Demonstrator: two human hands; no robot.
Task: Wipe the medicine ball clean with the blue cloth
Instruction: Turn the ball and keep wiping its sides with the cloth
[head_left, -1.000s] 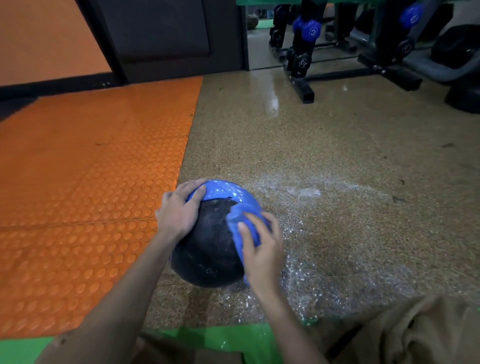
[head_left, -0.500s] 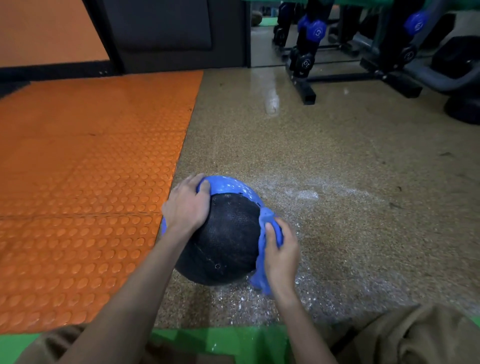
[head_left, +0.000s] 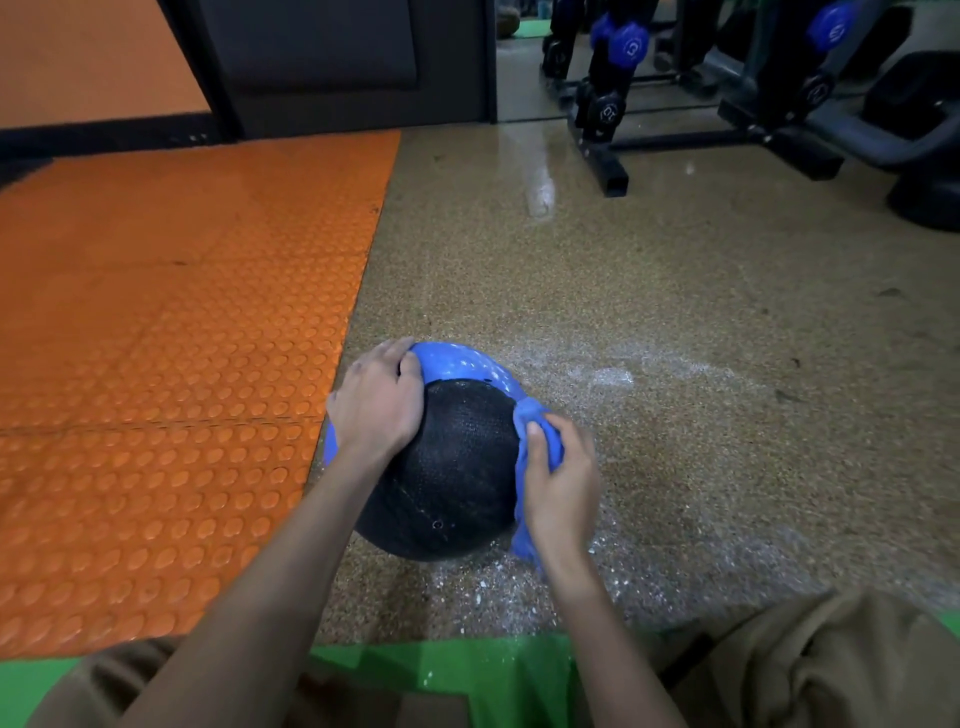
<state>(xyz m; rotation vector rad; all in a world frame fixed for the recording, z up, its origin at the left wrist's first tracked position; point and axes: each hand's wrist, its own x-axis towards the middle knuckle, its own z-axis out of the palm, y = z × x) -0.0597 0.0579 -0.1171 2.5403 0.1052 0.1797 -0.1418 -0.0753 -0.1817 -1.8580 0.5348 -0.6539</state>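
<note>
A black and blue medicine ball (head_left: 452, 467) sits on the speckled floor in front of me. My left hand (head_left: 376, 405) rests on its upper left side, fingers curved over the blue top. My right hand (head_left: 561, 483) grips a bunched blue cloth (head_left: 535, 431) and presses it against the ball's right side. A tail of the cloth hangs down below my wrist near the floor.
An orange studded mat (head_left: 171, 374) covers the floor to the left. White wet specks (head_left: 649, 519) spread over the floor right of the ball. A dumbbell rack (head_left: 602, 109) and black gym machines (head_left: 831, 104) stand at the back right. A green mat (head_left: 452, 675) lies under my knees.
My right hand slid the cloth from the ball's front round to its right side and bunched it up. My left hand shifted a little on the ball's top left.
</note>
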